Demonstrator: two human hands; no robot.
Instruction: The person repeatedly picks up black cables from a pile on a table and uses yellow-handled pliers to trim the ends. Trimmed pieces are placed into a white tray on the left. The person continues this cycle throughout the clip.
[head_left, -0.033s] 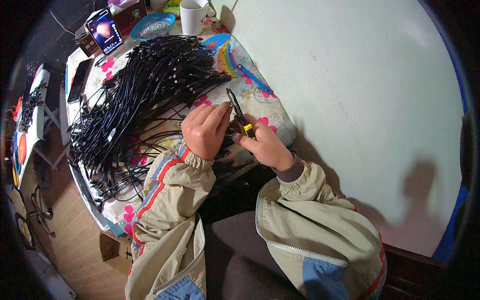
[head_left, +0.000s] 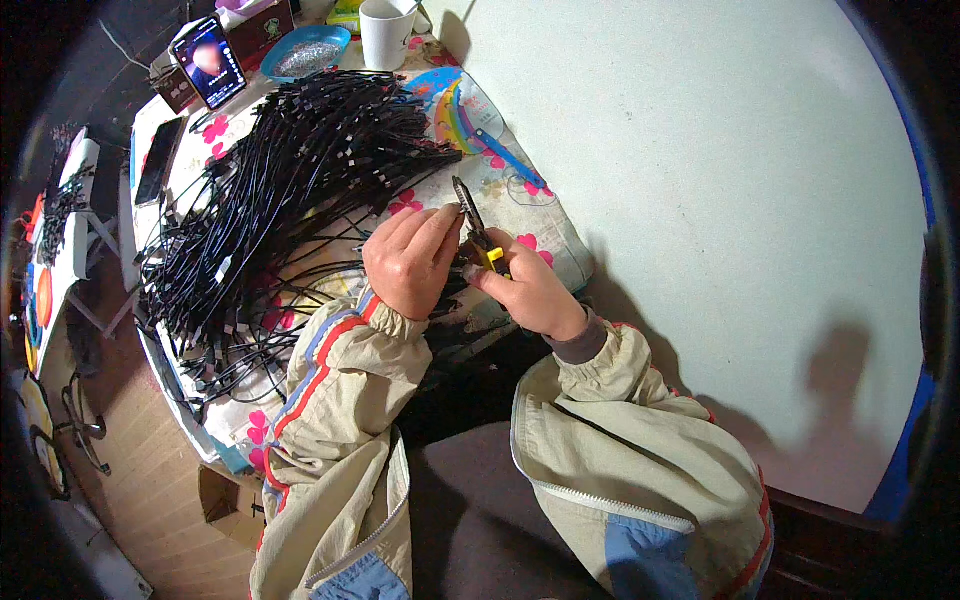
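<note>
My right hand (head_left: 538, 292) is closed round the handles of wire strippers (head_left: 472, 213), black with a yellow part, their jaws pointing up and away from me. Close beside it, my left hand (head_left: 408, 262) is held in a pinch, its thumb and forefinger at the tool's jaws. Whatever lies between those fingertips is too small and hidden to make out. To the left of both hands spreads a large heap of black cables (head_left: 290, 170) with small pale connector ends. Some cables run along the table toward my left hand.
A flowered cloth (head_left: 258, 428) covers the table. At the back stand a lit phone (head_left: 208, 64), a blue dish (head_left: 272, 62) of small shiny pieces and a white cup (head_left: 387, 38). A dark phone (head_left: 160, 162) lies left, a blue tool (head_left: 510, 158) right. A white wall (head_left: 700, 220) borders the right.
</note>
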